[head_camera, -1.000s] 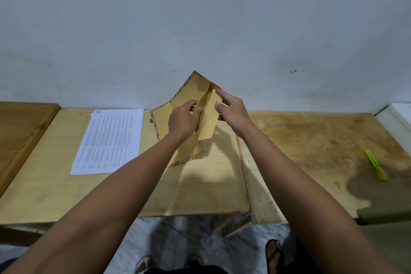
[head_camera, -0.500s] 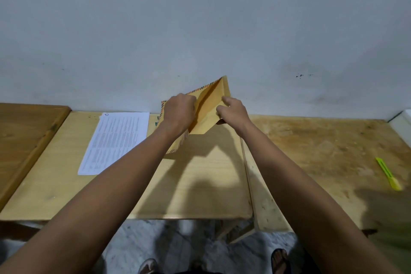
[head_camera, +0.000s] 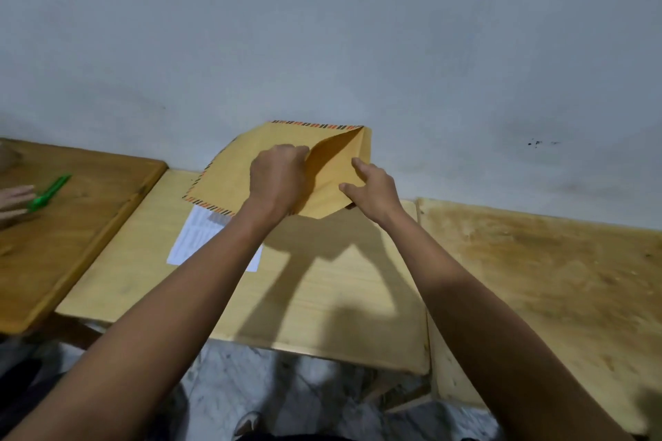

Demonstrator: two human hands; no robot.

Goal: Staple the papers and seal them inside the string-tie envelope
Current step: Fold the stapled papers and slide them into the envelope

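A brown envelope [head_camera: 247, 161] with a striped red-and-black border is held up above the light wooden table [head_camera: 322, 304], tilted toward the wall. My left hand [head_camera: 277, 183] grips its front near the mouth. My right hand [head_camera: 372, 190] pinches the open flap [head_camera: 336, 161] at the right. The printed white papers [head_camera: 195, 236] lie flat on the table below the envelope, partly hidden by it and by my left forearm. No string tie shows from this side.
A darker wooden table [head_camera: 71, 225] stands at the left, with a green stapler-like tool [head_camera: 48, 191] and another person's hand [head_camera: 14, 202] beside it. A worn, stained table [head_camera: 537, 279] adjoins on the right. The grey wall rises right behind.
The envelope has swung from on edge to flatter and wider, and shifted left over the papers. The view has panned left: the yellow-green tool at right is gone, the left table's green tool appears.
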